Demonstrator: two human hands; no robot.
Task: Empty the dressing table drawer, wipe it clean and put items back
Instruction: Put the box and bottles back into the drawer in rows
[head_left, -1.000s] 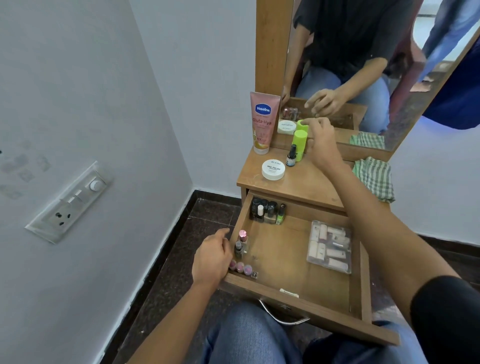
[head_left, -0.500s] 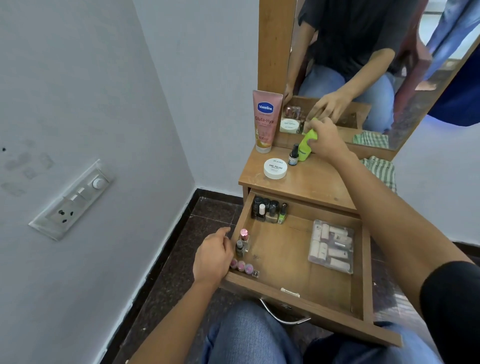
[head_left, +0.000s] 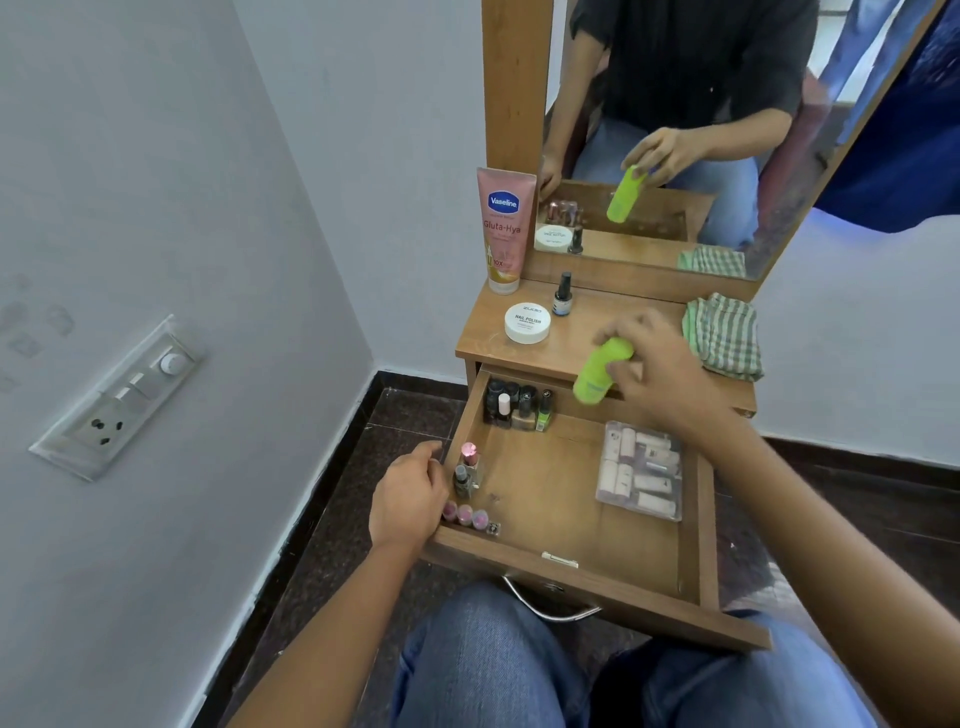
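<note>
The wooden drawer (head_left: 571, 577) is pulled open above my knees. My right hand (head_left: 660, 374) grips a lime green bottle (head_left: 597, 374), tilted, above the drawer's back edge. My left hand (head_left: 410, 499) rests with curled fingers on the drawer's left rim. Inside stand dark nail polish bottles (head_left: 519, 405) at the back left, small pink bottles (head_left: 467, 488) along the left side, and a clear packet of tubes (head_left: 639, 473) on the right. On the tabletop (head_left: 613, 332) stand a pink Vaseline tube (head_left: 504, 228), a white jar (head_left: 527, 323) and a small dark bottle (head_left: 562, 294).
A green checked cloth (head_left: 724, 335) lies on the tabletop's right end. A mirror (head_left: 701, 130) rises behind the table. A wall with a socket panel (head_left: 119, 400) is close on the left. Dark floor tiles (head_left: 337, 519) lie beside the drawer.
My right hand has lifted the green bottle off the tabletop and brought it toward me, over the drawer's back edge. My left hand has stayed on the rim.
</note>
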